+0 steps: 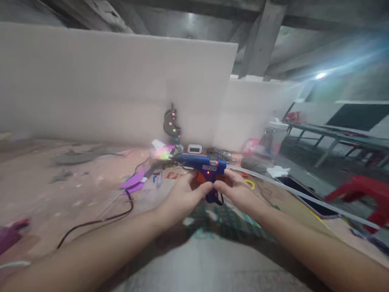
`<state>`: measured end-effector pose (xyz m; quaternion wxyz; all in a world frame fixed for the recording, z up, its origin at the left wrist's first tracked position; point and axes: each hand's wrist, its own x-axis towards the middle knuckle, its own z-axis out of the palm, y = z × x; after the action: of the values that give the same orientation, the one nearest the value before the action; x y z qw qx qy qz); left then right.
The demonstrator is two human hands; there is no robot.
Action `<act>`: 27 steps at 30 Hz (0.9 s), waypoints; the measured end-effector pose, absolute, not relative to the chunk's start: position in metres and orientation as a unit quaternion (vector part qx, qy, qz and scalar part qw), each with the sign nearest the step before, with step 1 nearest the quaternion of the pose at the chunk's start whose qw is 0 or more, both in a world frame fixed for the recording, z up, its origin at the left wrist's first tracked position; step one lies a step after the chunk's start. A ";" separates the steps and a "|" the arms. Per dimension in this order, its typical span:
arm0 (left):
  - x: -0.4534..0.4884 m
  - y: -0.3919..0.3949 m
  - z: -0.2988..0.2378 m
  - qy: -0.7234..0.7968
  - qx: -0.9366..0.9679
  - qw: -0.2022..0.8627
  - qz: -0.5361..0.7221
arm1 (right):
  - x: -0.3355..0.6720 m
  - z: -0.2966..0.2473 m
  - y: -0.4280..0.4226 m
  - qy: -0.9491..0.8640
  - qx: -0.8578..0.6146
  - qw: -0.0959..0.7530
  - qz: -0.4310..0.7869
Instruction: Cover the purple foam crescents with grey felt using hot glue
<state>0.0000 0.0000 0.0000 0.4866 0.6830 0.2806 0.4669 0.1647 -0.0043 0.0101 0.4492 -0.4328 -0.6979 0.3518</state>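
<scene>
A blue hot glue gun [200, 161] is held over the worktable, its nozzle toward the left and a small red light lit on its side. My left hand [188, 190] is closed around the front of its handle, near the orange trigger [200, 178]. From the other side my right hand [235, 187] grips the back of the handle. A long translucent glue stick [282, 184] runs out of the gun's rear toward the right. Just beyond the nozzle lies a brightly lit, multicoloured item [164, 152], too blurred to name.
Purple pieces [133, 181] and a black cord [100, 221] lie on the left. Behind stand a dark crescent-shaped ornament with coloured dots [172, 123] and a small white digital display [195, 149]. To the right are a black phone-like slab [306, 196], a clear lidded container [275, 138] and a red stool [364, 194].
</scene>
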 end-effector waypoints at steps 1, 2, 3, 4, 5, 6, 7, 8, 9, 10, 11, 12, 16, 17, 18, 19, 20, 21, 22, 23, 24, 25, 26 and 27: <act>-0.001 0.001 -0.002 0.274 0.688 0.487 0.462 | 0.165 0.009 -0.006 -0.699 -0.446 0.436 0.350; -0.001 0.002 -0.004 0.271 0.694 0.488 0.455 | 0.164 0.009 -0.007 -0.698 -0.457 0.427 0.348; -0.002 0.002 -0.006 0.272 0.699 0.488 0.446 | 0.164 0.008 -0.008 -0.697 -0.467 0.421 0.345; -0.002 0.003 -0.007 0.276 0.704 0.488 0.435 | 0.164 0.007 -0.009 -0.696 -0.474 0.418 0.342; -0.002 0.004 -0.009 0.284 0.707 0.488 0.425 | 0.163 0.005 -0.010 -0.694 -0.479 0.420 0.336; -0.002 0.005 -0.010 0.296 0.711 0.488 0.410 | 0.163 0.004 -0.010 -0.691 -0.482 0.425 0.332; -0.002 0.006 -0.011 0.307 0.719 0.488 0.388 | 0.162 0.004 -0.010 -0.687 -0.486 0.429 0.329; -0.002 0.007 -0.011 0.314 0.731 0.487 0.360 | 0.162 0.004 -0.010 -0.682 -0.491 0.433 0.326; -0.003 0.009 -0.010 0.322 0.747 0.480 0.330 | 0.163 0.006 -0.010 -0.676 -0.497 0.437 0.323; -0.005 0.013 -0.010 0.331 0.763 0.465 0.305 | 0.164 0.008 -0.009 -0.671 -0.500 0.444 0.321; -0.008 0.018 -0.010 0.343 0.777 0.442 0.288 | 0.166 0.011 -0.008 -0.667 -0.498 0.451 0.323; -0.011 0.024 -0.010 0.368 0.787 0.407 0.283 | 0.168 0.015 -0.006 -0.665 -0.488 0.460 0.330; -0.027 0.054 -0.019 0.463 0.812 0.211 0.285 | 0.186 0.024 0.001 -0.684 -0.451 0.457 0.347; -0.030 0.061 -0.023 0.468 0.823 0.173 0.273 | 0.190 0.023 0.001 -0.691 -0.461 0.441 0.340; -0.033 0.066 -0.027 0.467 0.835 0.135 0.259 | 0.194 0.021 0.001 -0.697 -0.476 0.425 0.328; -0.035 0.069 -0.030 0.467 0.843 0.096 0.247 | 0.197 0.017 0.001 -0.700 -0.494 0.407 0.317; -0.037 0.071 -0.034 0.467 0.849 0.062 0.238 | 0.200 0.012 0.000 -0.701 -0.511 0.391 0.308; -0.037 0.071 -0.037 0.465 0.854 0.034 0.232 | 0.201 0.007 -0.002 -0.700 -0.523 0.382 0.300; -0.038 0.071 -0.040 0.462 0.857 0.015 0.228 | 0.202 0.001 -0.004 -0.699 -0.531 0.378 0.295; -0.038 0.069 -0.042 0.457 0.860 0.004 0.226 | 0.202 -0.004 -0.005 -0.696 -0.536 0.379 0.290; -0.038 0.068 -0.043 0.451 0.864 0.001 0.225 | 0.201 -0.009 -0.007 -0.693 -0.542 0.381 0.284; -0.038 0.068 -0.044 0.447 0.866 0.004 0.223 | 0.201 -0.014 -0.009 -0.691 -0.547 0.384 0.277; -0.038 0.067 -0.045 0.449 0.866 0.010 0.219 | 0.200 -0.017 -0.010 -0.691 -0.549 0.386 0.269; -0.037 0.068 -0.046 0.454 0.865 0.020 0.215 | 0.200 -0.020 -0.011 -0.692 -0.551 0.386 0.263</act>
<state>-0.0374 0.0677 -0.0457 0.0200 0.8645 0.4539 0.2149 0.1997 -0.0115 -0.0199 0.3861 -0.5506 -0.6918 0.2629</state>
